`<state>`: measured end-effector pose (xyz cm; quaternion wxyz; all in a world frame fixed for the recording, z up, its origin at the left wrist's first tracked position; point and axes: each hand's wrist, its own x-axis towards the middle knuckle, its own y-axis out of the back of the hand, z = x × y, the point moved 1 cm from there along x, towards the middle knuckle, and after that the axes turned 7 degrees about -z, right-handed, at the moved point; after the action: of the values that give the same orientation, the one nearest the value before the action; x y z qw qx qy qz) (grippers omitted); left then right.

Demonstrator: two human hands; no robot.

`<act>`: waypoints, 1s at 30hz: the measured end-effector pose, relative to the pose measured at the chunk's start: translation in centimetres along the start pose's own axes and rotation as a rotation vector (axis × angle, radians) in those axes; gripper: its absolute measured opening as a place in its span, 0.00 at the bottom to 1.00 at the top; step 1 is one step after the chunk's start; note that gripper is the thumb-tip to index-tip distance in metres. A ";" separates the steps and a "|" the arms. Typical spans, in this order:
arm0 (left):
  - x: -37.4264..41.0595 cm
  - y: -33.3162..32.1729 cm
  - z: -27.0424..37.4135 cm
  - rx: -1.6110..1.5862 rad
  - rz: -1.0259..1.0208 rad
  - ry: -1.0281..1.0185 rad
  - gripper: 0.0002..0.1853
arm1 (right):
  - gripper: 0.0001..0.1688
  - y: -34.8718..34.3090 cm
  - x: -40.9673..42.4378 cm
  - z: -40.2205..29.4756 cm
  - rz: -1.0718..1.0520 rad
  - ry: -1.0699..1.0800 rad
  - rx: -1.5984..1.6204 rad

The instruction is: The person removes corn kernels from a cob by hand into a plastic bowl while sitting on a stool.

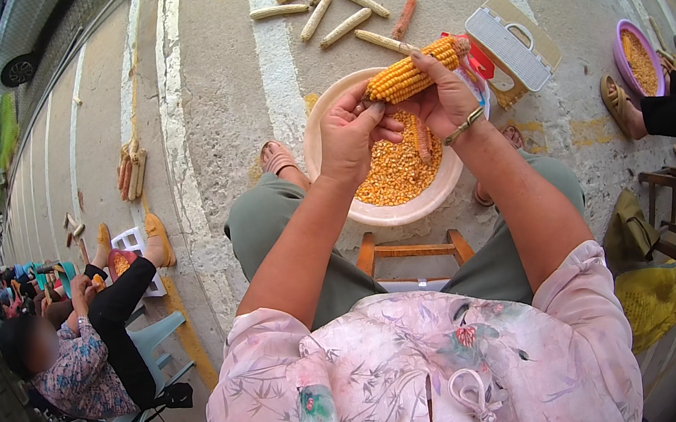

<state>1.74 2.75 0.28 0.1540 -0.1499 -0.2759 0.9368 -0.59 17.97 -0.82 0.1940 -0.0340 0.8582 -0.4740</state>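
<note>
An ear of yellow corn point(412, 72), most of its kernels on, lies slantwise between my hands above a pale round basin point(321, 140). My right hand point(445, 100) grips it near the reddish end at the upper right. At the lower left end, the fingers and thumb of my left hand point(358, 130) touch the tip. Loose corn kernels point(395, 174) cover the bottom of the basin, and a reddish cob point(422, 142) lies on them, partly hidden by my right hand. Parts of the basin are hidden behind my forearms.
Several bare corn cobs point(348, 28) lie on the pavement beyond the basin. At its right stand a red container point(478, 61) and a grey-and-beige plastic item with a handle point(512, 48). A wooden stool point(408, 251) shows between my legs. People sit at both sides, one beside a purple basin point(624, 62).
</note>
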 end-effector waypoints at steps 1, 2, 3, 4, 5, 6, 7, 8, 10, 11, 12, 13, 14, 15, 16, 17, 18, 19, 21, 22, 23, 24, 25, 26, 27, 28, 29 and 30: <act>0.0 -0.2 0.1 -0.024 0.012 0.015 0.20 | 0.13 0.1 0.0 0.0 -0.008 -0.002 0.007; 0.0 -0.3 0.1 -0.048 0.024 0.030 0.20 | 0.13 0.2 0.0 0.0 -0.015 -0.004 0.014; 0.0 -0.4 0.3 -0.071 0.008 0.036 0.20 | 0.12 0.1 0.0 0.0 -0.019 -0.009 0.021; -0.1 -0.4 0.4 -0.094 -0.009 0.042 0.20 | 0.12 0.0 0.0 -0.1 -0.023 -0.015 0.028; -0.1 -0.4 0.6 -0.118 -0.025 0.049 0.20 | 0.12 0.0 -0.1 -0.1 -0.027 -0.020 0.035; -0.1 -0.4 0.7 -0.161 -0.047 0.060 0.19 | 0.12 0.1 0.0 -0.1 -0.027 -0.020 0.040; -0.2 -0.3 0.8 -0.205 -0.070 0.070 0.17 | 0.12 0.2 0.0 0.0 -0.026 -0.019 0.045; -0.2 -0.2 0.9 -0.249 -0.093 0.081 0.16 | 0.12 0.3 0.1 0.0 -0.026 -0.019 0.049; -0.2 0.1 0.5 -0.178 -0.076 0.103 0.16 | 0.12 0.4 0.1 0.1 -0.037 -0.022 0.035; -0.2 0.2 0.3 -0.143 -0.067 0.113 0.16 | 0.12 0.4 0.2 0.2 -0.043 -0.023 0.028; -0.2 0.2 0.2 -0.112 -0.059 0.098 0.16 | 0.12 0.4 0.2 0.2 -0.044 -0.027 0.023; -0.2 0.2 0.2 -0.081 -0.051 0.083 0.16 | 0.12 0.4 0.2 0.2 -0.046 -0.030 0.017; -0.2 0.2 0.1 -0.050 -0.043 0.068 0.16 | 0.12 0.4 0.2 0.3 -0.048 -0.033 0.012; -0.2 0.2 0.1 -0.045 -0.053 0.058 0.16 | 0.12 0.6 0.2 0.3 -0.052 -0.036 0.020; -0.1 0.3 0.0 -0.040 -0.063 0.048 0.16 | 0.12 0.8 0.3 0.3 -0.056 -0.039 0.028; -0.1 0.3 0.0 -0.035 -0.073 0.038 0.16 | 0.12 0.9 0.3 0.3 -0.059 -0.042 0.035; -0.2 0.2 0.0 -0.047 -0.068 0.042 0.17 | 0.13 0.8 0.3 0.2 -0.064 -0.042 0.037; -0.2 0.2 0.1 -0.058 -0.063 0.046 0.18 | 0.13 0.6 0.2 0.1 -0.068 -0.042 0.038; -0.3 0.0 0.4 -0.128 -0.075 0.065 0.19 | 0.13 0.5 0.2 0.0 -0.076 -0.041 0.047; -0.3 -0.2 0.7 -0.185 -0.092 0.081 0.19 | 0.13 0.6 0.2 -0.1 -0.080 -0.039 0.054; -0.3 -0.3 0.9 -0.243 -0.109 0.098 0.19 | 0.13 0.7 0.3 -0.2 -0.083 -0.037 0.061; -0.3 -0.4 0.9 -0.293 -0.107 0.100 0.17 | 0.13 0.6 0.2 -0.2 -0.084 -0.037 0.060; -0.3 -0.5 1.0 -0.342 -0.105 0.103 0.16 | 0.13 0.5 0.2 -0.2 -0.085 -0.036 0.059; -0.3 -0.5 1.0 -0.392 -0.102 0.106 0.14 | 0.13 0.4 0.1 -0.2 -0.086 -0.035 0.058; -0.3 -0.4 0.8 -0.370 -0.103 0.105 0.14 | 0.13 0.3 0.1 -0.2 -0.088 -0.031 0.056; -0.3 -0.2 0.6 -0.349 -0.103 0.104 0.14 | 0.13 0.3 0.0 -0.2 -0.091 -0.026 0.054; -0.3 0.0 0.3 -0.327 -0.103 0.103 0.14 | 0.13 0.3 0.0 -0.2 -0.093 -0.022 0.052; -0.2 0.2 0.2 -0.303 -0.106 0.101 0.15 | 0.14 0.3 0.0 -0.2 -0.101 -0.022 0.051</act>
<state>1.82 2.45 0.36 0.1927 -0.2033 -0.4134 0.8664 -0.59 18.29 -1.03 0.1800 -0.0779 0.8409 -0.5044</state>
